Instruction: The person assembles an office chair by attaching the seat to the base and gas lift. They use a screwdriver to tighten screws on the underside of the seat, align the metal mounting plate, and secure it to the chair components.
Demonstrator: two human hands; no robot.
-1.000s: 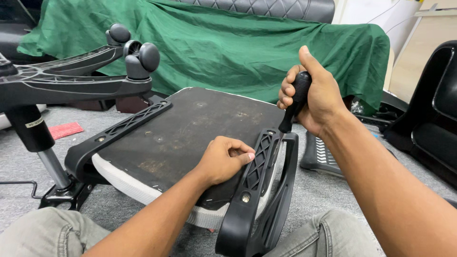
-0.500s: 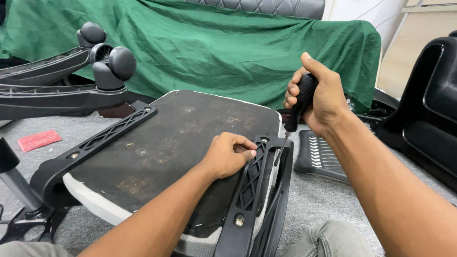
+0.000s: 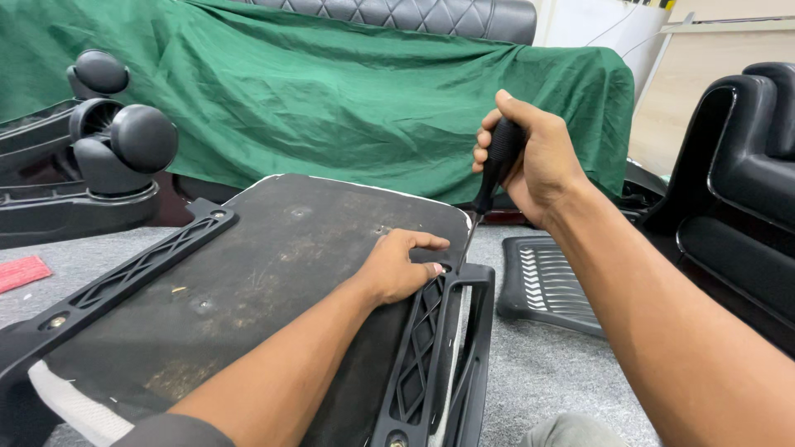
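Note:
An upturned office chair seat lies in front of me, its dark underside facing up. A black plastic armrest bracket runs along its right edge, and another bracket along the left edge. My right hand grips the black handle of a screwdriver, held upright with its tip down at the top of the right bracket. My left hand rests on the seat base beside that bracket, fingers curled near the screwdriver tip.
A chair base with black caster wheels lies at the left. A green cloth covers a sofa behind. A black ribbed plastic part lies on the grey carpet at right, beside a black chair. A red item lies far left.
The view has shifted closer and to the right. My right hand with the screwdriver stays at the bracket's top, and my left hand's fingers have spread slightly toward the tip.

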